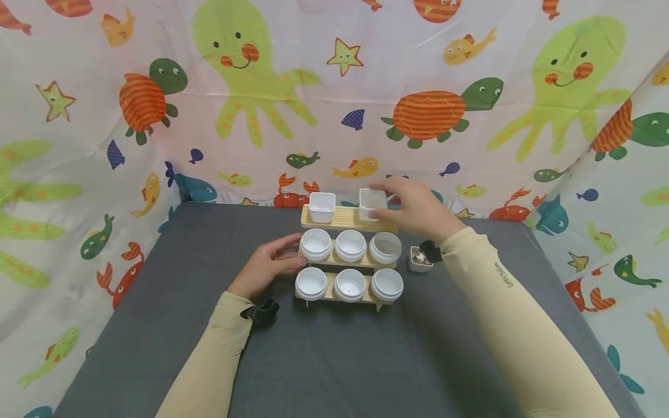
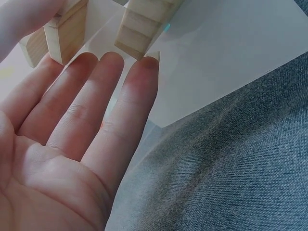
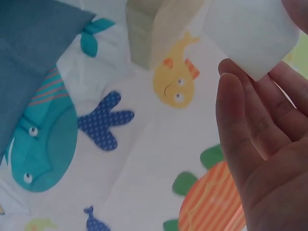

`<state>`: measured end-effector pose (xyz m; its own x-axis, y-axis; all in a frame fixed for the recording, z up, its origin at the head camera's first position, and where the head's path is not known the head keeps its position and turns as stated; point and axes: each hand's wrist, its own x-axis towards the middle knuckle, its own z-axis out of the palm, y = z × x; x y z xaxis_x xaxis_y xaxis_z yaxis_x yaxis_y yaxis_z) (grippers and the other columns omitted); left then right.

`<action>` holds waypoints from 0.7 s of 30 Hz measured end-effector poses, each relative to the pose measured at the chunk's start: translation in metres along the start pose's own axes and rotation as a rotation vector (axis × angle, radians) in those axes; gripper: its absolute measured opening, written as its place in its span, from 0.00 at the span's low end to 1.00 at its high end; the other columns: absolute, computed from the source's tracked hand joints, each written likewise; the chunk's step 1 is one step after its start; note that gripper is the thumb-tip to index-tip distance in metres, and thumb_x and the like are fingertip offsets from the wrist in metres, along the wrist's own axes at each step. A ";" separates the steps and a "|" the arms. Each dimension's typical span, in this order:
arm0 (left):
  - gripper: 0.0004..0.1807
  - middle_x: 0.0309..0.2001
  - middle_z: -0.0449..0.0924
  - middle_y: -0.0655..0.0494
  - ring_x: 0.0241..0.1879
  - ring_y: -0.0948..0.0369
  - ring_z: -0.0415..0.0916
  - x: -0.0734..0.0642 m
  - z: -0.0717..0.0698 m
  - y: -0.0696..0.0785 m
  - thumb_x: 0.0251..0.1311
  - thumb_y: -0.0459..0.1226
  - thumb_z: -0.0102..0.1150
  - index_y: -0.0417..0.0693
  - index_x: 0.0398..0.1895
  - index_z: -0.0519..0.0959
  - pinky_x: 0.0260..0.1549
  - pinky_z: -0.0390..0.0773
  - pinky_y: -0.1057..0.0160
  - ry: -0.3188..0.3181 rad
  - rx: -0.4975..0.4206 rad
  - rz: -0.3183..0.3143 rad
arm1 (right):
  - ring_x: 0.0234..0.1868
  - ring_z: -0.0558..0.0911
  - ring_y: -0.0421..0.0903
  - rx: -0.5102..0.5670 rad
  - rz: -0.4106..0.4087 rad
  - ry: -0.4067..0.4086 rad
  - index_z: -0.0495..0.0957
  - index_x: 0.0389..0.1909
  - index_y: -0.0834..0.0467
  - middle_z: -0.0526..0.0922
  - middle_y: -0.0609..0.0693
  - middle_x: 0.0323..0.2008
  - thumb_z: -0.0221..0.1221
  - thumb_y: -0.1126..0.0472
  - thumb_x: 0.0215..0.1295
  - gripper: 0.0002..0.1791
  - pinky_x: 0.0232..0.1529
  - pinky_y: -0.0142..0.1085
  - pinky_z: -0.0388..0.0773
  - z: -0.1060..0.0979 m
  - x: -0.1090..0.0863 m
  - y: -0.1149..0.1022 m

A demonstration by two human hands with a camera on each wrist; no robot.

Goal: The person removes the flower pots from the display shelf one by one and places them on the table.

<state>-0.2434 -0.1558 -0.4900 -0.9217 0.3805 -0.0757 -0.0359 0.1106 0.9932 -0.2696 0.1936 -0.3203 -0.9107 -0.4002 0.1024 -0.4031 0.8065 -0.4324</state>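
A tiered stand with wooden shelves [image 1: 342,218] stands on the table. My right hand [image 1: 418,206] pinches a square white cup [image 1: 367,204] between thumb and fingers at the right of the top shelf. In the right wrist view that cup [image 3: 255,36] sits at the fingertips. Another square white cup [image 1: 322,207] stands on the left of this shelf. My left hand [image 1: 268,265] is at the stand's left side, its nearly straight fingers touching it. In the left wrist view the fingertips lie by the wooden board ends [image 2: 144,29] and a clear side panel [image 2: 216,62].
Round white bowls [image 1: 350,284] fill the two lower shelves, three on each. A small square pot [image 1: 420,259] with bits inside stands right of the stand, near my right wrist. The grey table [image 1: 334,360] ends at a patterned curtain [image 1: 324,75] behind.
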 end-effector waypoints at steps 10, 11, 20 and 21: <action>0.41 0.78 0.73 0.49 0.71 0.47 0.80 -0.001 0.000 0.001 0.66 0.45 0.76 0.58 0.81 0.70 0.58 0.88 0.52 0.000 0.007 0.005 | 0.60 0.83 0.57 -0.007 0.063 0.045 0.76 0.75 0.54 0.82 0.56 0.65 0.73 0.48 0.70 0.35 0.63 0.57 0.85 -0.012 -0.040 0.038; 0.41 0.78 0.73 0.49 0.71 0.46 0.80 -0.001 0.000 0.001 0.67 0.45 0.76 0.57 0.82 0.69 0.59 0.88 0.52 -0.002 0.012 0.007 | 0.61 0.83 0.58 0.001 0.076 0.047 0.76 0.75 0.54 0.82 0.56 0.66 0.73 0.48 0.70 0.35 0.63 0.57 0.84 -0.014 -0.045 0.042; 0.40 0.76 0.75 0.51 0.70 0.49 0.81 0.000 0.002 0.002 0.65 0.46 0.77 0.60 0.80 0.72 0.58 0.89 0.55 0.015 0.003 -0.002 | 0.62 0.84 0.62 0.004 0.216 0.075 0.75 0.76 0.53 0.80 0.59 0.69 0.73 0.46 0.70 0.37 0.61 0.62 0.85 -0.015 -0.092 0.073; 0.40 0.76 0.75 0.51 0.70 0.49 0.81 0.000 0.002 0.002 0.65 0.46 0.77 0.60 0.80 0.72 0.58 0.89 0.55 0.012 0.000 -0.003 | 0.61 0.85 0.63 0.006 0.236 0.074 0.75 0.76 0.53 0.79 0.60 0.70 0.73 0.45 0.70 0.38 0.60 0.62 0.86 -0.013 -0.097 0.078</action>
<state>-0.2430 -0.1538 -0.4880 -0.9263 0.3687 -0.0775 -0.0385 0.1120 0.9930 -0.2136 0.3006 -0.3527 -0.9839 -0.1674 0.0630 -0.1776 0.8711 -0.4579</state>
